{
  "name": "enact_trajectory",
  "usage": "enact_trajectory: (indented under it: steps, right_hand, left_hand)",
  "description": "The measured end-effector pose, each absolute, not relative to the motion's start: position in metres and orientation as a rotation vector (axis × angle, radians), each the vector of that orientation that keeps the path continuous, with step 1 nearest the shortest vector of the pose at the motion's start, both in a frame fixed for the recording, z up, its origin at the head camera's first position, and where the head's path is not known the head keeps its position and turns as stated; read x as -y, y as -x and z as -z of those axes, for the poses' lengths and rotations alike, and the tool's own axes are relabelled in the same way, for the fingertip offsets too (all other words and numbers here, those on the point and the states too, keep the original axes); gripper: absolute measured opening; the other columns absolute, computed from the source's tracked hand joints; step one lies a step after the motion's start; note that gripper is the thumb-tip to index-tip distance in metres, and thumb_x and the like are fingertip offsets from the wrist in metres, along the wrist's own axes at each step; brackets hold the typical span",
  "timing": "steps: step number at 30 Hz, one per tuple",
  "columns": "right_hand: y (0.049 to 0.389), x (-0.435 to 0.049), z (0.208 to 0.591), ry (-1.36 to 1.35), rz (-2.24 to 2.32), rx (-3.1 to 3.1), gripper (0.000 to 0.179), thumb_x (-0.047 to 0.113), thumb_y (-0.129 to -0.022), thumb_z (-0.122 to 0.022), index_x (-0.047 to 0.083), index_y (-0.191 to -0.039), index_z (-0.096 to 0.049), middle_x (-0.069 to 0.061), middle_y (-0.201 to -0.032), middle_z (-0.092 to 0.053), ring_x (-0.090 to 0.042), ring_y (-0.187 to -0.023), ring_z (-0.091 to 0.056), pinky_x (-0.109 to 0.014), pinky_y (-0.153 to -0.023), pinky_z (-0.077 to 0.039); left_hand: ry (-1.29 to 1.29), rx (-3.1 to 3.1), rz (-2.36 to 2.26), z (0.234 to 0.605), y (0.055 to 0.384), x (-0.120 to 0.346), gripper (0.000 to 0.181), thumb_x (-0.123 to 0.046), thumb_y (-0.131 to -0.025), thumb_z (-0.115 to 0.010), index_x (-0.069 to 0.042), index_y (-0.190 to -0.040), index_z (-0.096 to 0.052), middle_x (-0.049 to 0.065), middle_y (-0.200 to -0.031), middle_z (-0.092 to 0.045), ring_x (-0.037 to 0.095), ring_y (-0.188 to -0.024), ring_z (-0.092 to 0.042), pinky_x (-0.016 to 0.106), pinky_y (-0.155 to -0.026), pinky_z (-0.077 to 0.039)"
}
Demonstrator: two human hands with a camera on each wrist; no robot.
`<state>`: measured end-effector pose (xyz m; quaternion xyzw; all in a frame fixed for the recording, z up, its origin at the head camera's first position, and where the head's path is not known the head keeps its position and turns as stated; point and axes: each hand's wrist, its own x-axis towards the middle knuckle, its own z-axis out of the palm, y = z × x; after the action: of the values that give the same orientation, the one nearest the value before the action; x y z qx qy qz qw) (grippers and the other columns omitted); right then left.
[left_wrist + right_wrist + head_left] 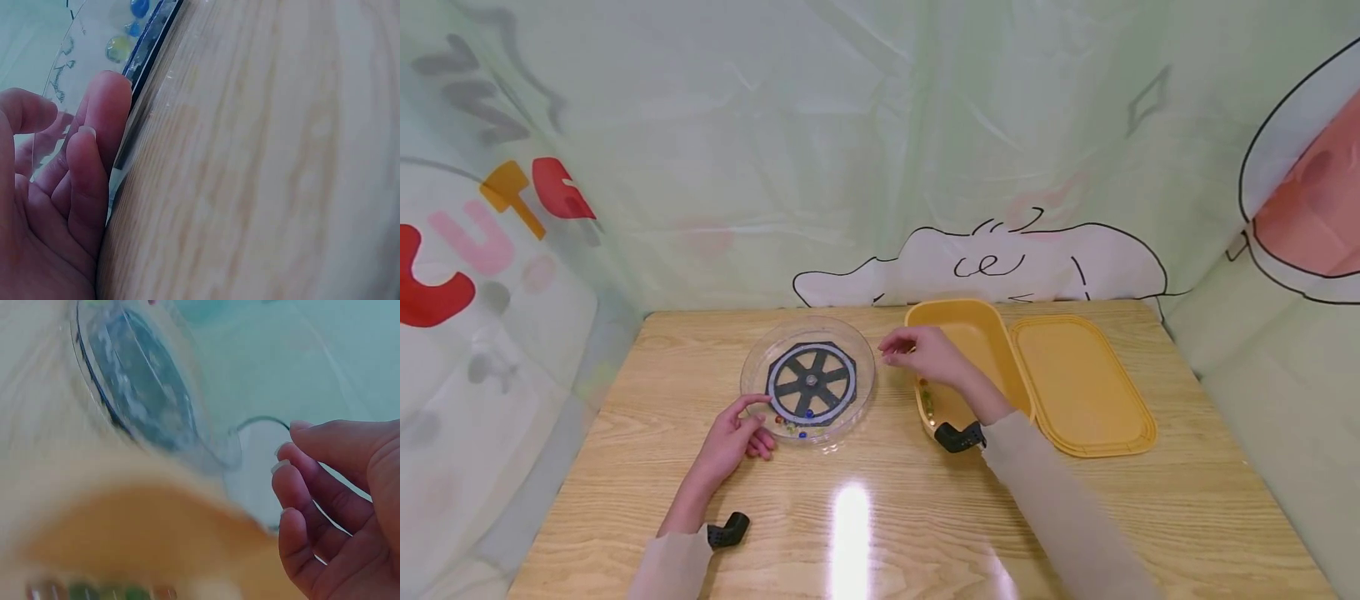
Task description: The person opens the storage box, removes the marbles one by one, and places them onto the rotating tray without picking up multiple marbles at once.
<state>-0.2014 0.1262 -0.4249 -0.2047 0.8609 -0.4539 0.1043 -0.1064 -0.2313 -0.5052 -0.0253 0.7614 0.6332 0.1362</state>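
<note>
right hand (925, 350) up over the yellow bin's (988, 346) left rim, fingers loosely bent, thumb just off the fingertips, no object visible between them! the green and orange beads (927, 400) line the bin's left side, nearer the person than those fingers; right hand nearest, with the bin's long axis slanting far left to near right. the clear dish (862, 346) is just left of the fingertips. across to the left hand (730, 437), fingers bent at its near-left rim; whether they pinch, can't tell. inside, loose beads (808, 413) sit nearside, by a dark spoked wheel (812, 380). far right, the flat lid (1082, 383).
</note>
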Motion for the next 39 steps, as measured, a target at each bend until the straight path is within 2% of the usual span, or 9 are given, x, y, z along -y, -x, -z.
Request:
enact_trajectory:
  steps: [11, 14, 18, 27, 33, 39]
  right_hand:
    - [0.216, -0.177, 0.436, 0.531, 1.311, -2.563, 0.014, 0.006, -0.089, -0.074, 0.003, -0.103, -0.074, -0.004, -0.093, -0.071, -0.021, -0.088, -0.061, -0.033, -0.081, -0.049]
    - [0.220, -0.183, 0.440, 0.502, 1.250, -2.503, 0.013, 0.003, -0.089, -0.073, 0.004, -0.102, -0.074, -0.003, -0.093, -0.071, -0.020, -0.087, -0.061, -0.031, -0.079, -0.049]
    - [0.225, -0.188, 0.443, 0.526, 1.136, -2.402, 0.014, 0.001, -0.087, -0.073, 0.004, -0.100, -0.077, -0.005, -0.092, -0.073, -0.018, -0.083, -0.061, -0.030, -0.074, -0.050]
    - [0.233, -0.188, 0.457, 0.610, 0.992, -2.266, 0.017, -0.002, -0.083, -0.076, 0.003, -0.099, -0.077, -0.004, -0.094, -0.074, -0.014, -0.084, -0.062, -0.029, -0.082, -0.050]
    - [0.233, -0.185, 0.459, 0.597, 0.925, -2.294, 0.019, -0.001, -0.079, -0.080, 0.004, -0.098, -0.078, -0.001, -0.093, -0.072, -0.014, -0.085, -0.059, -0.029, -0.081, -0.049]
    - [0.233, -0.184, 0.459, 0.580, 0.920, -2.302, 0.017, 0.000, -0.081, -0.079, 0.005, -0.098, -0.078, 0.000, -0.089, -0.070, -0.015, -0.082, -0.058, -0.028, -0.078, -0.049]
  left_hand:
    - [0.042, -2.228, -1.839, 0.502, 0.106, 0.231, 0.030, -0.012, -0.105, -0.049, -0.006, -0.135, -0.052, 0.018, -0.072, -0.069, 0.024, -0.055, -0.067, 0.027, -0.053, -0.052]
    - [0.043, -2.218, -1.839, 0.503, 0.106, 0.232, 0.031, -0.012, -0.105, -0.048, -0.005, -0.136, -0.051, 0.017, -0.072, -0.069, 0.024, -0.055, -0.067, 0.026, -0.053, -0.052]
    - [0.058, -2.201, -1.839, 0.505, 0.107, 0.233, 0.033, -0.011, -0.106, -0.046, -0.004, -0.138, -0.049, 0.017, -0.072, -0.069, 0.024, -0.055, -0.067, 0.027, -0.053, -0.053]
    - [0.036, -2.222, -1.851, 0.506, 0.106, 0.231, 0.031, -0.011, -0.106, -0.048, -0.004, -0.136, -0.051, 0.016, -0.071, -0.069, 0.023, -0.055, -0.067, 0.026, -0.053, -0.052]
    - [0.033, -2.241, -1.865, 0.507, 0.105, 0.230, 0.030, -0.010, -0.104, -0.048, -0.005, -0.133, -0.053, 0.017, -0.070, -0.069, 0.024, -0.054, -0.067, 0.027, -0.052, -0.052]
    - [0.044, -2.228, -1.860, 0.508, 0.106, 0.230, 0.031, -0.010, -0.105, -0.048, -0.004, -0.135, -0.052, 0.017, -0.071, -0.069, 0.024, -0.054, -0.067, 0.027, -0.052, -0.052]
